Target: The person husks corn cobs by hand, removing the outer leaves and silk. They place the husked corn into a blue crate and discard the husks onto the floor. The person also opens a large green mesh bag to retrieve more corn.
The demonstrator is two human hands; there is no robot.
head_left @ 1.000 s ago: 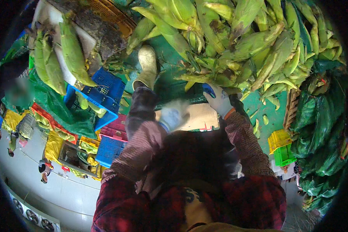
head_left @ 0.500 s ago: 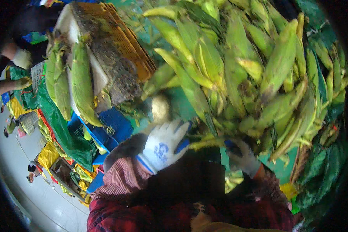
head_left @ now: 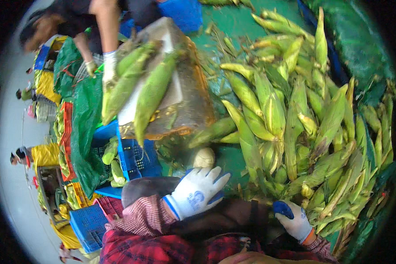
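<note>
Blue crate (head_left: pixel 141 160) holds few green pieces (head_left: pixel 112 154), left end | white board (head_left: pixel 175 97) carries long ears (head_left: pixel 156 90), husks on | left hand (head_left: pixel 197 193) empty, fingers loosely spread | green floor (head_left: pixel 224 17), right side: corn heap (head_left: pixel 270 105) — much seems left, little crated | right hand (head_left: pixel 292 220) beside heap, fingers curled — cannot tell if gripping

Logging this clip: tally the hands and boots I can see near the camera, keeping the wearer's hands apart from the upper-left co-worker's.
Wearer's left hand and right hand: 2
Co-worker's hands: 2
Pale boot, only partly visible: 1
Total: 5
</note>
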